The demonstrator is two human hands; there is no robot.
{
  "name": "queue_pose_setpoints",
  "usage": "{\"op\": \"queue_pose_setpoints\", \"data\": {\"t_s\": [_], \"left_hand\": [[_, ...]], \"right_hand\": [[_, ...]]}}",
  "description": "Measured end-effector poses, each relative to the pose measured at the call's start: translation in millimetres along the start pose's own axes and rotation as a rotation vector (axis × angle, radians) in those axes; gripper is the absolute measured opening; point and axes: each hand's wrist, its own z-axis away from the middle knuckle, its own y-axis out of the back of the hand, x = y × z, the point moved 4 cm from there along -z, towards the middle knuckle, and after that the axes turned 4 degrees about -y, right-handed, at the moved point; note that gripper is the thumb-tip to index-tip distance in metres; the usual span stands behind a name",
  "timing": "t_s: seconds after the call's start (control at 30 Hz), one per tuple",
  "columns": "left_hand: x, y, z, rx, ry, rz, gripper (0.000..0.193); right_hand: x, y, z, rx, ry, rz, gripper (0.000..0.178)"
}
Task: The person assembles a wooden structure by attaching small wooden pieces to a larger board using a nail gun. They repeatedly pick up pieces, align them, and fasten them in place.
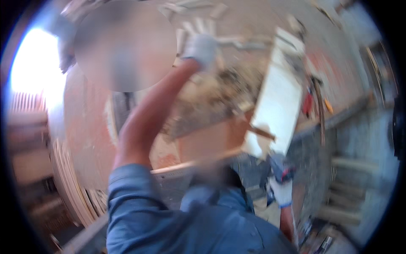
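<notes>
My left hand (201,47), in a white work glove, stretches out over the worktable with its fingers spread and nothing in it. Near it lie pale wood offcuts (218,10) and a heap of wood shavings (224,91). My right hand (281,190), also gloved, is closed round the handle of a dark power tool with a red patch, apparently a cordless drill (281,168). The tool's front end is close to the near end of a long white board (277,97). Across that end lies a short brown wood strip (263,133). Blur hides whether tool and board touch.
Right of the board lie a hammer (319,97), a red-handled tool (308,103) and a yellow-handled one (328,106) near the table edge. Long wood strips (69,182) stand at the left. Stacked timber (344,203) is low at the right. A blurred patch covers the upper left.
</notes>
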Motion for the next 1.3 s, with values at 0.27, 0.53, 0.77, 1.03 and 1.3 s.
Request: {"op": "queue_pose_setpoints", "data": {"t_s": [0.27,0.53,0.77,1.03,1.3], "left_hand": [[35.4,3.7,256.9,-0.281,0.581,1.273,0.035],[120.6,-39.0,311.9,-0.417,0.813,1.659,0.034],[124.6,-55.0,297.0,-0.436,0.762,1.726,0.041],[131.2,-41.0,292.4,-0.465,0.771,1.719,0.046],[165.1,-55.6,287.0,-0.548,0.773,1.871,0.044]], "right_hand": [[26.1,50.4,-0.3,0.03,0.031,-0.152,0.014],[81.7,105.3,-2.7,0.183,-0.053,-0.187,0.016],[138.1,130.8,4.1,0.236,-0.127,-0.175,0.023],[200.7,132.4,13.8,0.195,-0.155,-0.289,0.02],[151.2,100.2,-12.9,-0.031,-0.036,-0.501,0.031]]}}
